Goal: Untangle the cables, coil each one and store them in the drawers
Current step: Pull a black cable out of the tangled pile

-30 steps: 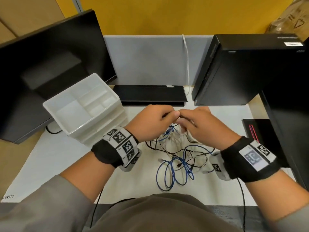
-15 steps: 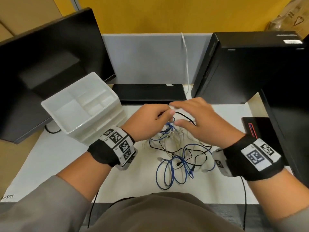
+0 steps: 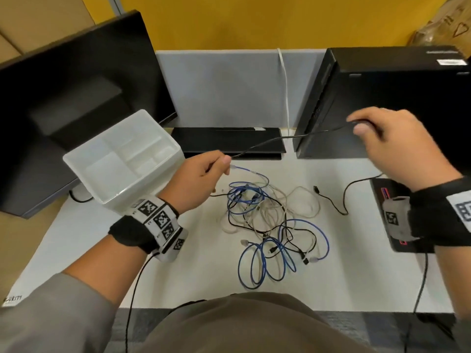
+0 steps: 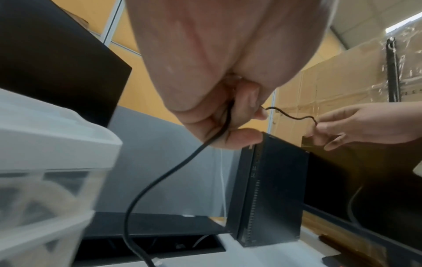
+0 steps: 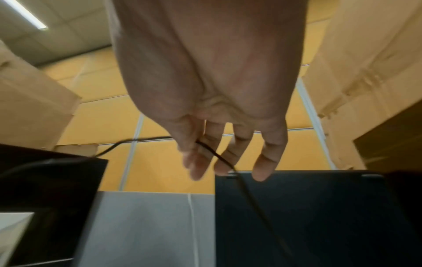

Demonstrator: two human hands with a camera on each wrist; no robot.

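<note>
The fingers (image 4: 242, 101) of the left hand (image 3: 196, 182) are curled in with the thumb, pinching a thin black cable (image 3: 285, 140) just left of the head view's centre. The right hand (image 3: 397, 146), in the upper right of that view, grips the same cable between thumb and forefinger, with the other fingers (image 5: 265, 159) loosely bent and slightly apart. Between the two hands the black cable runs raised above the desk, rising from left to right in front of a flat black device (image 3: 229, 141) and a black computer tower (image 3: 397, 98). From the right hand its free length drops to the white desk surface (image 3: 76, 240) at centre right, loops once and ends in a small black plug (image 3: 316, 189).

Below the stretched cable, in the middle of the head view, lies a tangle of cables (image 3: 270, 222): blue network cables, off-white cables and more thin black ones, looped through one another. One blue plug end (image 3: 233, 167) lies just under the left hand's fingertips.

A translucent white plastic drawer unit (image 3: 122, 164) with a divided top tray stands at centre left, just beside the left wrist. A black monitor (image 3: 68, 108) fills the upper left, and a grey partition panel (image 3: 224, 87) stands behind the desk under a yellow wall. A black box with red markings (image 3: 390, 200) lies under the right wrist at the right edge.
</note>
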